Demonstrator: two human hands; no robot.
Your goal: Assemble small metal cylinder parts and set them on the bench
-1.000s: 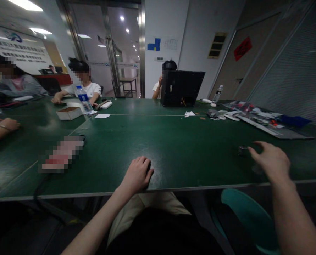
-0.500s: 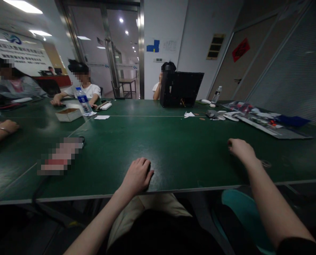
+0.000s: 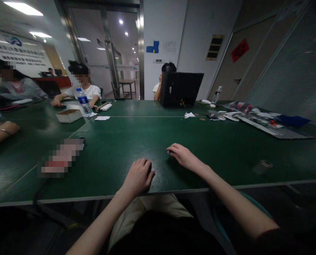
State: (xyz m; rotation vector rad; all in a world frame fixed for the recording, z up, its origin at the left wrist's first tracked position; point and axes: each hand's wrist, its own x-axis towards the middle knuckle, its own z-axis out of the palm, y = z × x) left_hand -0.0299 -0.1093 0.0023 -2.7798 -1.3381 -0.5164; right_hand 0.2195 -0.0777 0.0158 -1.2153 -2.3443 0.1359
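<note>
Two own hands are showing on the green table (image 3: 136, 138). The left hand (image 3: 138, 176) is lying palm down near the near edge, fingers loosely curled over something dark that is too hidden to name; whether it is gripping cannot be told. The right hand (image 3: 183, 156) is resting just right of it, fingertips pinching a small dark object (image 3: 169, 152) against the tabletop, hand mostly closed around it. One small cylindrical cap-like piece (image 3: 262, 165) is lying on its side well to the right, near the near edge, apart from both hands. One blurred pinkish item (image 3: 62, 156) is sitting near left. Three other people are sitting around the far and left sides, and one more forearm with a bracelet (image 3: 0, 131) is resting at the left edge. Containers: one open cardboard box (image 3: 68, 115) is standing far left, contents not readable; two water bottles, one with a blue label (image 3: 84, 101) just beside the box, one (image 3: 216, 94) far right, fill level unclear. One black laptop-like screen (image 3: 181, 89) is standing at far centre. One crumpled white paper (image 3: 189, 114) is lying in front of it. A scatter of papers and magazines (image 3: 264, 120) is lying far right, count unclear.
</note>
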